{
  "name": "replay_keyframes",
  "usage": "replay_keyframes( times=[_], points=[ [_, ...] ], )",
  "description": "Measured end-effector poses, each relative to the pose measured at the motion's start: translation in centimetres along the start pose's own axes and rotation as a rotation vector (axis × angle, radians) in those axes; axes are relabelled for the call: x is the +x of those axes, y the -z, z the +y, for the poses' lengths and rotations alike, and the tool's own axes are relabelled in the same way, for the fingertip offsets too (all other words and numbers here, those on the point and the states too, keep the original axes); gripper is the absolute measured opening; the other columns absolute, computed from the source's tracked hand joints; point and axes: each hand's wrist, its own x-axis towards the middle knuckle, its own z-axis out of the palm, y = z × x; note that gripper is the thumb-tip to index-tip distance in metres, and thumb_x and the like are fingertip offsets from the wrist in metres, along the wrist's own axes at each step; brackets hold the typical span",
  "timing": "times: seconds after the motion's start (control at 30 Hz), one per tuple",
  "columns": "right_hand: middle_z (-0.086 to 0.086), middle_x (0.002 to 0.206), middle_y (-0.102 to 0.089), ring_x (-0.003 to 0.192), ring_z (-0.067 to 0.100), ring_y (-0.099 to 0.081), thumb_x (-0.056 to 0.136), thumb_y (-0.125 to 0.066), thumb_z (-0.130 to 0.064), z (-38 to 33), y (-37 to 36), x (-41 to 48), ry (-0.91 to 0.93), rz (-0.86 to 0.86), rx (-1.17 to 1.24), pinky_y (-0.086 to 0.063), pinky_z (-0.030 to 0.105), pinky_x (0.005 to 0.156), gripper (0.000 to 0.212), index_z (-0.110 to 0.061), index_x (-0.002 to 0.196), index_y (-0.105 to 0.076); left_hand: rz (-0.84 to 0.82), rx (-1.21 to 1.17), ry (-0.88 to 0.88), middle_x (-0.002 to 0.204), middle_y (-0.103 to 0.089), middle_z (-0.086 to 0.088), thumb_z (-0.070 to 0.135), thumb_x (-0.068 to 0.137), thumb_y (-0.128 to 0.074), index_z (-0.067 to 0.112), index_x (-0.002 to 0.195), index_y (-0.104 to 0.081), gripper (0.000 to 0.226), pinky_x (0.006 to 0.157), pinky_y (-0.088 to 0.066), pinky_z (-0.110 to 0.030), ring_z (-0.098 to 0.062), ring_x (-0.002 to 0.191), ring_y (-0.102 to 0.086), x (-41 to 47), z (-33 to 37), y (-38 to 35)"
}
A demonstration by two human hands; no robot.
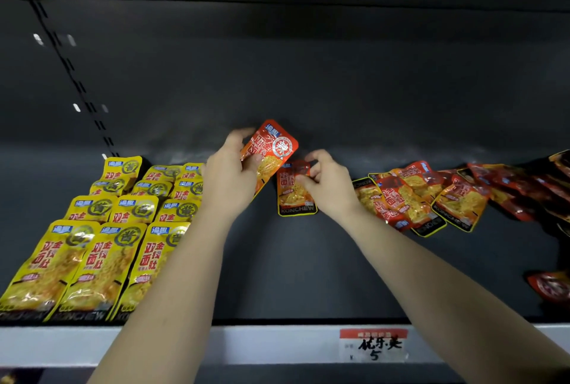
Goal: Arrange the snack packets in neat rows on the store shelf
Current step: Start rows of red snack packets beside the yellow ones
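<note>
The left hand (229,174) grips a raised red packet (271,152), thumb across its lower front and fingers curled behind its top edge. The packet is lifted off the shelf and tilted, with its top leaning to the right. Just beside it, the right hand (327,186) pinches the upper right corner of a second red packet (294,195) between thumb and fingertips. This packet lies flat on the dark shelf (293,266), its black bottom band towards the front. The two packets sit near each other towards the back middle of the shelf, the raised one overlapping the top left of the flat one. To the left, yellow packets (101,229) stand in three neat overlapping rows running from the front edge to the back. To the right, a loose heap of red packets (416,198) lies askew, with darker red ones (524,186) beyond it. On the shelf's pale front rail sits a handwritten price tag (373,345).
</note>
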Motion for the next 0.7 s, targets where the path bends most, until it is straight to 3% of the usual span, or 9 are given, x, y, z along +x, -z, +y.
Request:
replay_keyframes(
  times=[0.17, 0.47, 0.7],
  points=[
    [0.001, 0.088, -0.062, 0.084, 0.017, -0.062, 0.086, -0.072, -0.025, 0.23, -0.09, -0.06, 0.012, 0.005, -0.031, -0.052, 0.031, 0.078, 0.035, -0.016, 0.116, -0.057, 0.018, -0.025, 0.013, 0.121, -0.066, -0.004, 0.016, 0.093, -0.058, 0.021, 0.131, -0.05, 0.039, 0.095, -0.045, -0.051, -0.03, 0.113, -0.059, 0.02, -0.17, 0.07],
    [-0.002, 0.092, -0.051, 0.081, 0.011, -0.051, 0.086, -0.072, -0.029, 0.18, 0.21, -0.31, 0.039, 0.026, -0.088, -0.039, 0.023, 0.073, 0.032, -0.017, 0.112, -0.059, 0.009, -0.03, 0.008, 0.122, -0.064, -0.005, 0.016, 0.094, -0.058, 0.02, 0.13, -0.05, 0.038, 0.092, -0.047, -0.044, -0.028, 0.112, -0.059, -0.05, -0.09, 0.13],
    [0.0, 0.103, -0.05, 0.088, 0.012, -0.05, 0.097, -0.054, -0.03, 0.04, 0.43, -0.56, 0.031, 0.063, -0.028, -0.04, 0.025, 0.078, 0.024, -0.014, 0.113, -0.058, 0.001, -0.027, 0.012, 0.123, -0.064, -0.004, 0.016, 0.094, -0.058, 0.02, 0.131, -0.049, 0.038, 0.089, -0.046, -0.038, -0.027, 0.112, -0.058, -0.1, 0.03, 0.12]
  ],
)
